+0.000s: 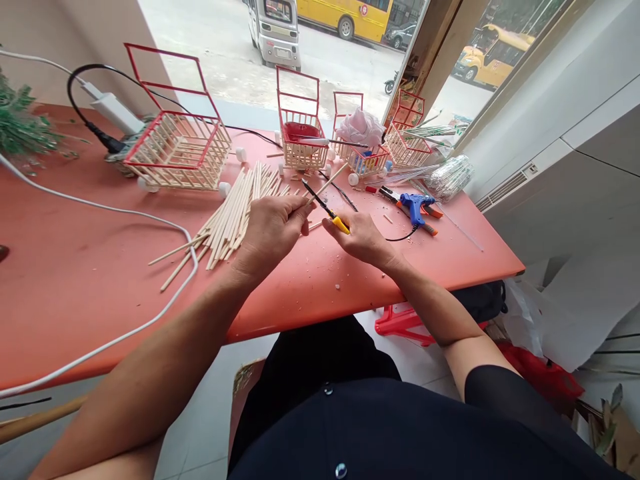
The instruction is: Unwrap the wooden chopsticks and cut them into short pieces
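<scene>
Between the thumb and fingers of my left hand [277,227] is a thin wooden stick [327,183], slanting up to the right above the table. My right hand [363,239] is closed around the yellow handle of a utility knife [340,223]. Its long dark blade points up to the left and crosses close to the stick; whether they touch, I cannot tell. Left of my left hand, a loose pile of wooden sticks [227,227] lies on the red table [320,283]. Small wood crumbs are scattered below my hands.
Small stick-built carts with red-painted frames stand along the back: a large cart [175,150] at left, another cart [303,143] in the middle, more to the right. A blue glue gun [415,205] lies at right near orange-handled pliers [433,212]. A white cable [120,205] crosses the left side.
</scene>
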A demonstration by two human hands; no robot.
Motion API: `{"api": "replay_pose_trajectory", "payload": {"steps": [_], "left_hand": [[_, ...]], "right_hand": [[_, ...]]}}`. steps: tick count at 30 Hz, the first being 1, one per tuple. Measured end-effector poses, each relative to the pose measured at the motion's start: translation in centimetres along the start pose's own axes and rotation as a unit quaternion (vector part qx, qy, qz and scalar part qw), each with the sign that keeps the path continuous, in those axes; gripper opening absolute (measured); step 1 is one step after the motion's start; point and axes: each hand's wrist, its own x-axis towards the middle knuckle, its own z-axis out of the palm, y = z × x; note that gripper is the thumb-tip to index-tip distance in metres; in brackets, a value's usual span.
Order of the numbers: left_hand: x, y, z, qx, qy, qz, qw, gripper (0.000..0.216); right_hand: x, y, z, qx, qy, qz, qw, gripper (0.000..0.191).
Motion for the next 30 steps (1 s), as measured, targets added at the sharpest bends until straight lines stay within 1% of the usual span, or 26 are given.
{"api": "replay_pose_trajectory", "payload": {"steps": [7, 13, 17, 20, 26, 30], "left_hand": [[-0.2, 0.3, 0.2, 0.018, 0.010, 0.007, 1.000, 0.039], [-0.2, 0.4, 0.3, 0.027, 0.024, 0.011, 0.999, 0.035], [-0.2, 0.4, 0.4, 0.049, 0.031, 0.016, 0.998, 0.037], [-0.2, 0.4, 0.4, 0.055, 0.035, 0.018, 0.998, 0.036], [-0.4, 0.4, 0.4, 0.019, 0.026, 0.021, 0.999, 0.039], [-0.5, 0.5, 0.5, 0.009, 0.033, 0.023, 0.999, 0.038]], "right_hand": [[-0.3, 0.3, -0.1, 0.001, 0.007, -0.007, 1.000, 0.071], [-0.1, 0.6, 0.3, -0.044, 0.045, -0.025, 0.998, 0.061], [0.1, 0.9, 0.7, -0.058, 0.053, -0.031, 0.996, 0.056], [0.0, 1.0, 0.8, -0.073, 0.062, -0.022, 0.995, 0.054], [-0.2, 0.9, 0.4, -0.073, 0.054, -0.010, 0.996, 0.055], [-0.1, 1.0, 0.3, -0.075, 0.057, -0.008, 0.996, 0.055]]}}
